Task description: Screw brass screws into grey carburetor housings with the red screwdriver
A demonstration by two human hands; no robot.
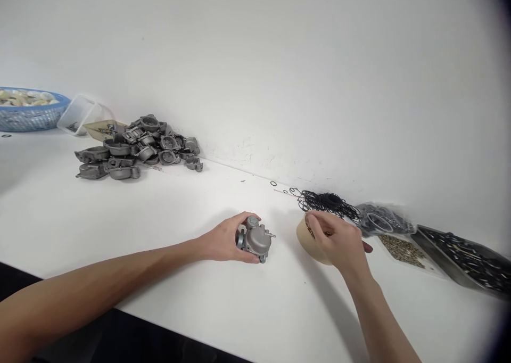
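Left hand clasps casting across its width, thumb on near side, fingers on far side; this opposed hold likely keeps it steady. Casting lies between the digits, spout pointing right, away from palm; whether it rests on table or just above: unclear. Bowl stands to its right, presumably for easy reach. Right hand dips fingertips inside; pinching or spread, cannot tell.

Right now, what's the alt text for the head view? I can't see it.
The left hand grips a grey metal part at a white table; the right hand is at the mouth of a beige bowl. Grey castings lie heaped at back left, tangled black rings at right.
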